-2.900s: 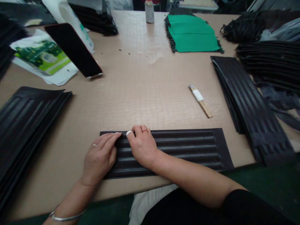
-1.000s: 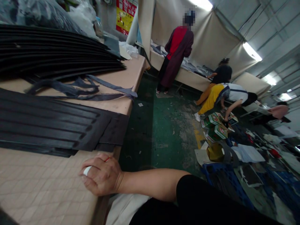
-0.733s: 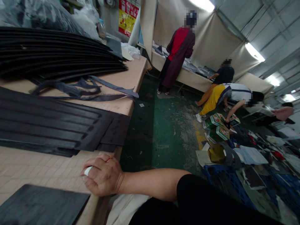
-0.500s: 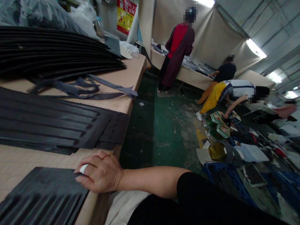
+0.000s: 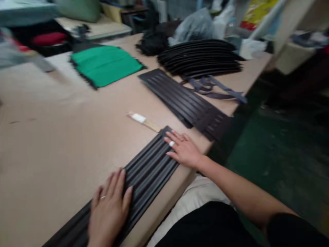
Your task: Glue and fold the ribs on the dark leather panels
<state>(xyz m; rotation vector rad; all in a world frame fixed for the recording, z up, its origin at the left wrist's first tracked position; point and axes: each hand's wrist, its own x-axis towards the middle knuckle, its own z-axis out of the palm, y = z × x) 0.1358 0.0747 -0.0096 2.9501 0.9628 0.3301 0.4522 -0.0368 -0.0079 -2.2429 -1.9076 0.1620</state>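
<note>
A long black ribbed panel (image 5: 147,175) lies along the table's near edge. My left hand (image 5: 109,206) rests flat on its nearer part, fingers stretched out, a thin ring on one finger. On the panel's far end lies my right hand (image 5: 183,149), fingers spread, with a white band round one finger. Just beyond that end is a thin stick with a white wrap (image 5: 138,118), perhaps a brush; blur hides its kind. Another stack of black ribbed panels (image 5: 180,99) lies farther right, reaching the table's edge.
On the table (image 5: 64,137) stand a tall pile of black sheets (image 5: 200,58) and loose grey fabric strips (image 5: 213,87). A green cloth piece with dark edging (image 5: 108,65) lies at the back left, near a black bundle (image 5: 153,43). Green floor (image 5: 254,144) shows at right.
The view has swung left and back over the table, so the co-workers have left the picture. My left hand has come into view on the panel. My right hand's fingers are now spread.
</note>
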